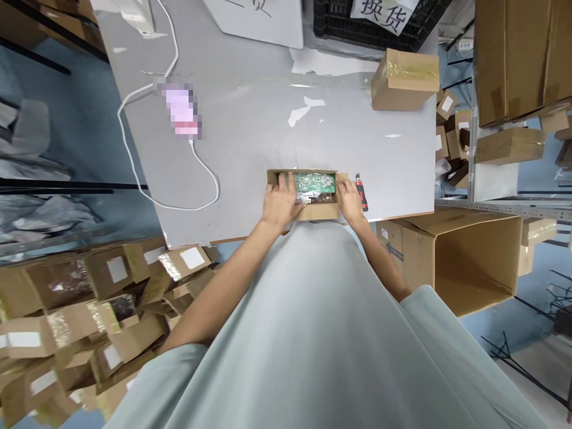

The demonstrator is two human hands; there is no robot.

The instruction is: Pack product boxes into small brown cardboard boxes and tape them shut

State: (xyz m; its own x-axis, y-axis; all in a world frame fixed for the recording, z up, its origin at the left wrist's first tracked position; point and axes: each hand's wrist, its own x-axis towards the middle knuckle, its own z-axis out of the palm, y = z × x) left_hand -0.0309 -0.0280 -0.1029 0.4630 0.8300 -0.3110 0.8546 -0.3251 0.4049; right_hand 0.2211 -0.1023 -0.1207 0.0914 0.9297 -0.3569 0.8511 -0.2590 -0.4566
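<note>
A small open cardboard box (317,211) sits near the front edge of the table, just in front of my body. In it lies a green item in clear, shiny wrapping (315,182), with something white and something dark beside it. My left hand (280,202) reaches over the box's left end, its fingers stretched out and apart inside, near the green item. At the right end, my right hand (350,199) has its fingers bent over the box's side and flap. A red and black utility knife (361,193) lies just right of that hand.
On the grey table (250,131), a blurred phone (181,110) is plugged into a white cable (210,173). A taped carton (404,80) stands back right, near a black crate (370,33). Many cartons (80,322) are piled lower left; a large open carton (473,262) stands right.
</note>
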